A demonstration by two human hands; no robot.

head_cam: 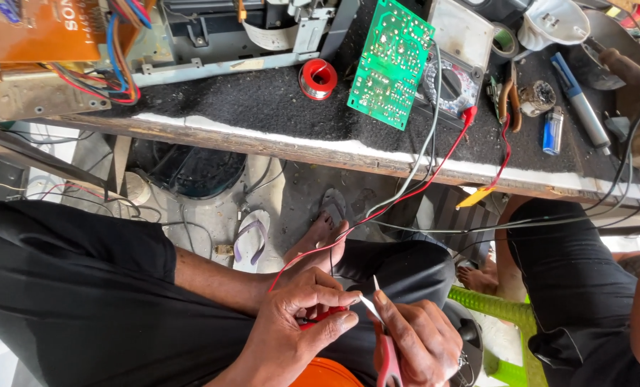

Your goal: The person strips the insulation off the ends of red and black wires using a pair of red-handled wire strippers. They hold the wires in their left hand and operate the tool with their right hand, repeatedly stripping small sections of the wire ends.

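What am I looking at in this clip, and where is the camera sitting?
There is one picture, taken by a camera worn on a person's head and looking down at their lap. No machine is involved, only two bare hands. The left hand pinches the end of a thin red wire that runs up to the bench. The right hand holds red-handled scissors, blades up, next to the left fingertips.

Above is a workbench with a black fuzzy mat. On it lie a green printed circuit board, a red spool of solder wire, a grey dial multimeter, a blue pocket lighter, and a blue-and-grey pen-shaped tool. An orange circuit board with coloured wires sits at the far left.

Another person's leg in dark trousers shows at the right.
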